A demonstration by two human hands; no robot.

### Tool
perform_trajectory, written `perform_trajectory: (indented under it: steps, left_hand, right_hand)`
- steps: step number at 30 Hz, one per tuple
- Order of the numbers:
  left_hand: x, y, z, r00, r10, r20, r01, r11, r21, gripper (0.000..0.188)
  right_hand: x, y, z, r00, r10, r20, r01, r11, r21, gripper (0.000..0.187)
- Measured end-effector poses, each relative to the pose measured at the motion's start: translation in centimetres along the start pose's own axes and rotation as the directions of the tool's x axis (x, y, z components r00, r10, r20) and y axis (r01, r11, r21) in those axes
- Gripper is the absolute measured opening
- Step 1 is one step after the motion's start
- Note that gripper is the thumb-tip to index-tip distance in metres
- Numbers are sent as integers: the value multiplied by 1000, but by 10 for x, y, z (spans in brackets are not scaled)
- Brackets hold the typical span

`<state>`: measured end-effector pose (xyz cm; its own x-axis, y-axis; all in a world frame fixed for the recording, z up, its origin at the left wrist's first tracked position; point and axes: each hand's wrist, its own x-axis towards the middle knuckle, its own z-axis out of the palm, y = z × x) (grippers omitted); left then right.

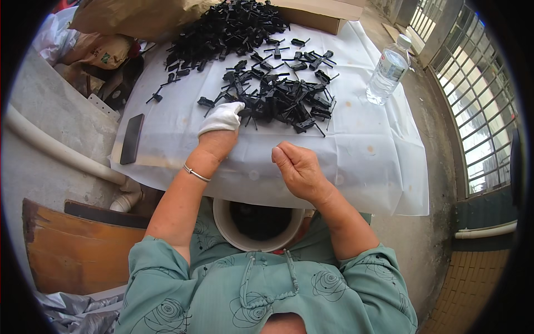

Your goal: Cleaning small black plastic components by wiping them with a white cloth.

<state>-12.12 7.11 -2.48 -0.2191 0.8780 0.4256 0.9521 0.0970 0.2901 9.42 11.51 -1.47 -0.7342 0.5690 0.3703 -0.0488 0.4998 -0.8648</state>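
My left hand [221, 118], in a white glove, is at the near left edge of a loose heap of small black plastic parts [278, 99] with thin pins. Its fingers are curled together, with a black part at their tips. Closer to me and to the right, my bare right hand [301, 168] is closed, its thumb pressed against the bent fingers. Whatever it may hold is hidden. Beneath the table's front edge, between my legs, a white bucket [221, 222] has a dark inside.
A larger mound of black parts [222, 30] lies at the back beside a cardboard box [311, 15]. A phone [132, 139] rests at the left on the white sheet [356, 161] covering the table. A water bottle [387, 71] stands at the right; beyond is a barred window [478, 100].
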Motion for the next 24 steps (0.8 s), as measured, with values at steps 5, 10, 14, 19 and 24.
perform_trajectory:
  steps: [5, 10, 14, 19, 24]
  left_hand:
    - [-25, 37, -19, 989, 2, -148, 2, 1000, 27, 23]
    - [-51, 69, -47, 957, 214, -198, -253, 946, -204, 32]
    - [-62, 72, -50, 977, -14, -212, -115, 804, -583, 29]
    - [-65, 82, -56, 969, -20, -245, -111, 852, -511, 29]
    - [-70, 88, -45, 966, -242, -91, 22, 428, -903, 24]
  right_hand:
    - [0, -2, 6, 975, -193, -115, 164, 961, -221, 16]
    - [1, 3, 16, 964, -212, -159, 164, 948, -273, 14]
    - [-2, -15, 14, 979, -164, -118, 143, 976, -167, 9]
    - [-6, -4, 17, 969, -226, -96, 217, 971, -96, 12]
    - [-10, -21, 12, 885, 309, 350, -452, 751, 482, 22]
